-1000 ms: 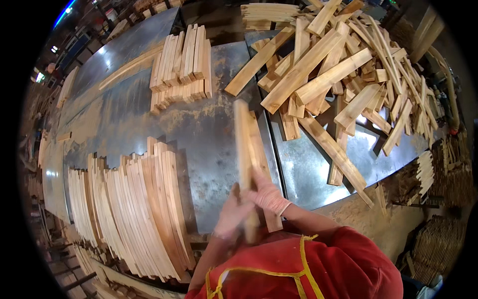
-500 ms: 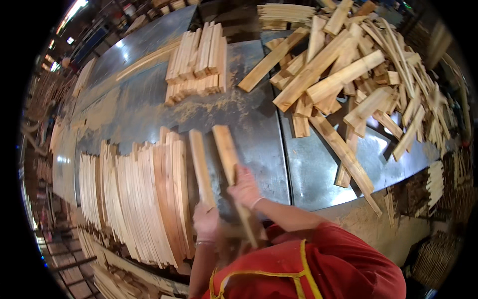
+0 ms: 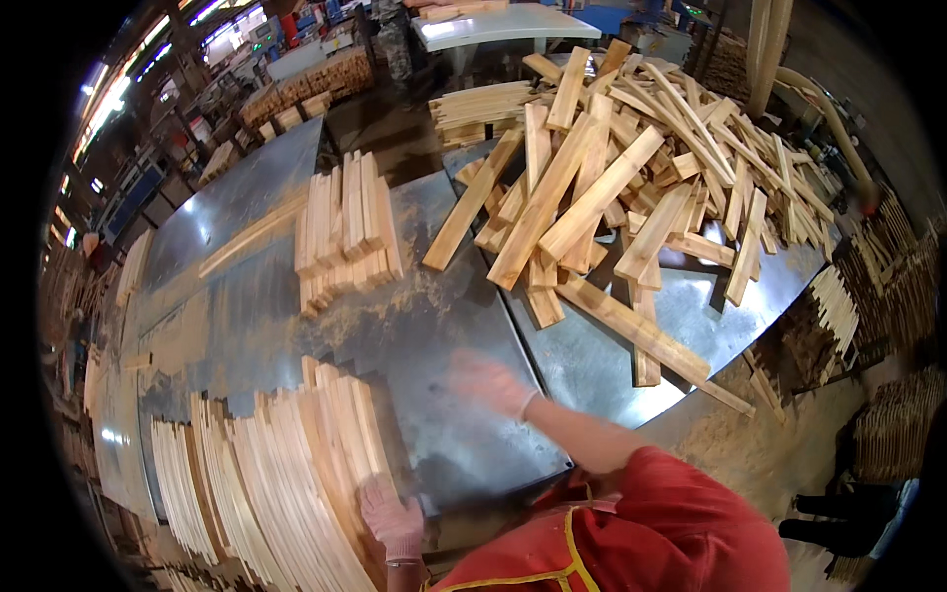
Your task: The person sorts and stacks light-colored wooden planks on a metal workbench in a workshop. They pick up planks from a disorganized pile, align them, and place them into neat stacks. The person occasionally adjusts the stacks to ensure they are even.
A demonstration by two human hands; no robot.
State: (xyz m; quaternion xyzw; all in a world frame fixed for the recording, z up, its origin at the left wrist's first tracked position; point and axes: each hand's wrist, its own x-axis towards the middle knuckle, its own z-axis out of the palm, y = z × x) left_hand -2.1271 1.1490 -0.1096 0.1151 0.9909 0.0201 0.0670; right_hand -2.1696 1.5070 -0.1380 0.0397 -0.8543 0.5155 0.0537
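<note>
My left hand, in a pale glove, lies with fingers stretched against the right end of a long row of wooden strips. The strips stand packed side by side along the near left edge of the metal table. Over the table's middle, my right hand is smeared by motion, its fingers blurred; no board shows in it. Beyond, a stack of short boards sits on the table. To the right of that stack lies a loose heap of boards, crossing each other at many angles.
Sawdust is spread over the table around the stack. A gap divides the table from the metal surface under the heap. One board sticks out past the near edge. A person's legs show at the back.
The two boards that my hands held are out of them. My left hand has moved against the row's end, and my right hand has swung away toward the heap. The view has tilted up.
</note>
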